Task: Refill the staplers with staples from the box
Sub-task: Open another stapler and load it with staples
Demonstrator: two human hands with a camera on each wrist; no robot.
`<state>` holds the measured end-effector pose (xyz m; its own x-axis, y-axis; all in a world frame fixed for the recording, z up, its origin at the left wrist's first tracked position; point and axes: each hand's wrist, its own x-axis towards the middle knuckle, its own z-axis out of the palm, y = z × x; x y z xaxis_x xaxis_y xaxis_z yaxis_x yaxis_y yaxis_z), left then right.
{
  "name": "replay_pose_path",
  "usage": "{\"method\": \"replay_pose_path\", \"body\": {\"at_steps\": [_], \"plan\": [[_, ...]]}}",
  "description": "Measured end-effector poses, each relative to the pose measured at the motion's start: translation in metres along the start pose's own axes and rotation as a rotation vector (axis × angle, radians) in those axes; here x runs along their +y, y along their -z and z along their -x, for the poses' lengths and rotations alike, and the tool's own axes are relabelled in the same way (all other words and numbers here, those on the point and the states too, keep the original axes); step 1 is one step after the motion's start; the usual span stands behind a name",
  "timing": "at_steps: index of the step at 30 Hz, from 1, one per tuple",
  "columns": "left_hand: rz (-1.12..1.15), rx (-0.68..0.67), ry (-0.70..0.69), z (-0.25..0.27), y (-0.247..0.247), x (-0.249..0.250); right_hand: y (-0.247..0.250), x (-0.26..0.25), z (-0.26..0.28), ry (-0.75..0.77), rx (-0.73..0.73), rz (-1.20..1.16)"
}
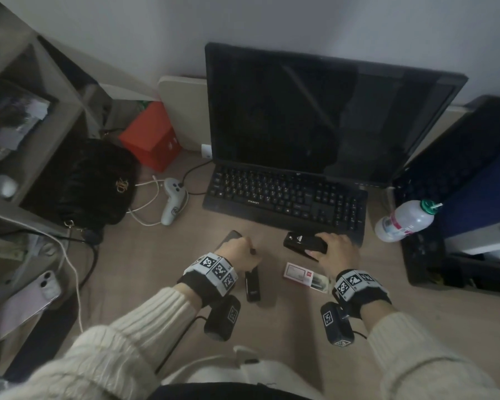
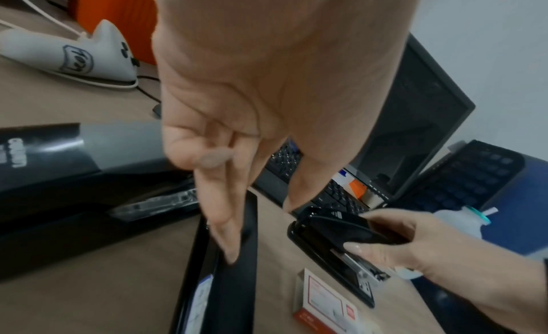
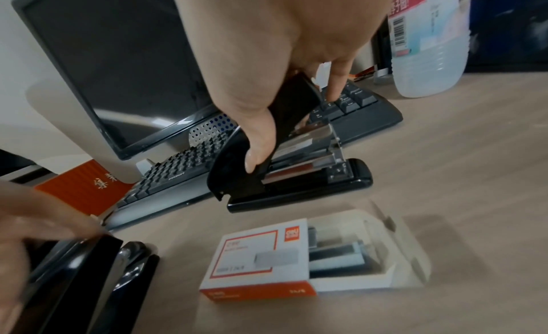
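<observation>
While the right hand [image 3: 267, 64] curls round the glossy black cover of a stapler [image 3: 296, 175], thumb on one side and fingers on the other, that cover is tilted up from the flat base, baring the shiny metal staple channel beneath. This stapler rests on the pale wood-grain table [image 1: 315, 313], just in front of the black keyboard [image 1: 283, 194]. Near it, toward the person, lies the staple box [image 3: 260, 257]: a white card sleeve with an orange edge, its inner tray slid partly out so that grey blocks of staples show.

At the left, a long slim black stapler [image 2: 225, 268] lies open on the table. The left hand [image 2: 237, 93] has its fingers stretched down, one fingertip touching the smooth black plastic of this stapler; whether the grip pinches anything cannot be told, since the view is blurred.

Beside the keyboard stands a ribbed clear plastic bottle [image 1: 404, 220]; a dark monitor [image 1: 315, 111] rises behind.
</observation>
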<state>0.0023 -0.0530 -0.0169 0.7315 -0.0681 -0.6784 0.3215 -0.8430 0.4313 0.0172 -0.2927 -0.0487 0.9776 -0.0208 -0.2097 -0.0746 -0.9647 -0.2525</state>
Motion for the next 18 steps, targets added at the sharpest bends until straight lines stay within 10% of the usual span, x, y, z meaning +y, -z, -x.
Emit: {"method": "replay_pose_path", "body": {"at_steps": [18], "plan": [[-0.38,-0.003,-0.086,0.006,-0.02,0.009,0.012,-0.019,0.022,0.184,0.086,-0.112]]}}
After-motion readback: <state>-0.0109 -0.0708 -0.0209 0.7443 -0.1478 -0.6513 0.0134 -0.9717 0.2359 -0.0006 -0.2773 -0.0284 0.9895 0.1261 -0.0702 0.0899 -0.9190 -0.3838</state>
